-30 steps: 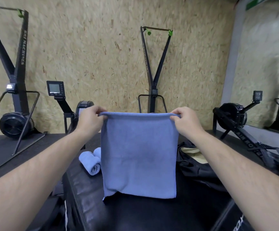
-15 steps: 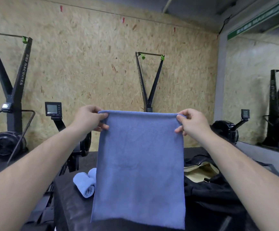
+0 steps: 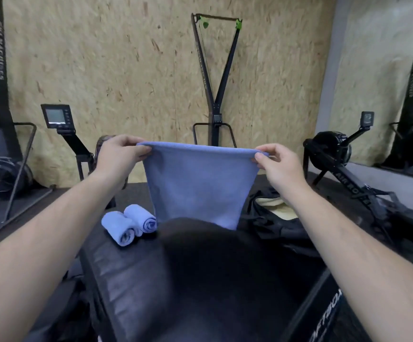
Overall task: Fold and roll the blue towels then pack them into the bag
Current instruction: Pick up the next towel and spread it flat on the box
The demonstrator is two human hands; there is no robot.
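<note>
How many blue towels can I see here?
3. One blue cloth towel hangs pinched between the left hand and right hand; two rolled blue towels lie side by side on the black padded box. The black bag might hide more.

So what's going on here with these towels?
A person holds a blue towel up by its top corners, the left hand pinching one and the right hand the other. Two rolled towels already lie on the black padded box to the left. The open black bag sits to the right, with no blue towel visible inside.
</note>
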